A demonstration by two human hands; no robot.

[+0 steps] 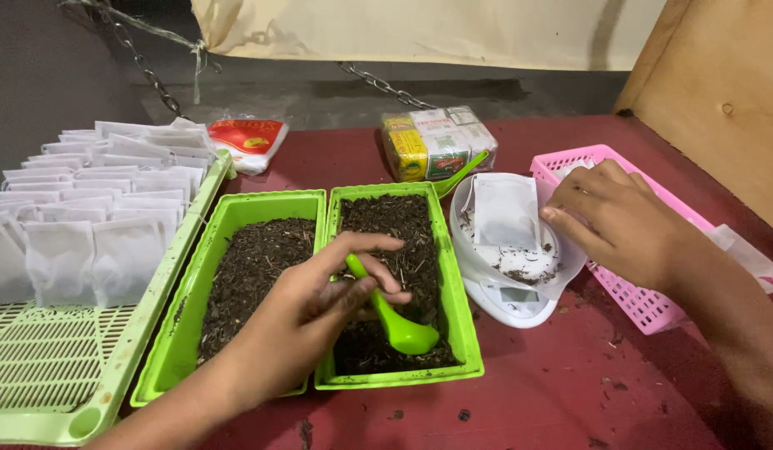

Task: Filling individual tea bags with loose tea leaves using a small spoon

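- Head view, centre: the left hand has its fingers closed around the handle of a green spoon, whose bowl rests low in the right green tray of dark loose tea.
- Right of centre: the right hand pinches a white filter bag at its edge, over a white bowl that sits on a small scale. The bag looks not filled yet; some crumbs lie in the bowl.
- Left side: many white bags stand in rows on a big green rack, so I judge much is already done; its lower part has no bags.
- Around: a second green tray of tea, a pink basket under the right wrist, packets in the upper middle. Nothing blocks the way between tray and bowl.
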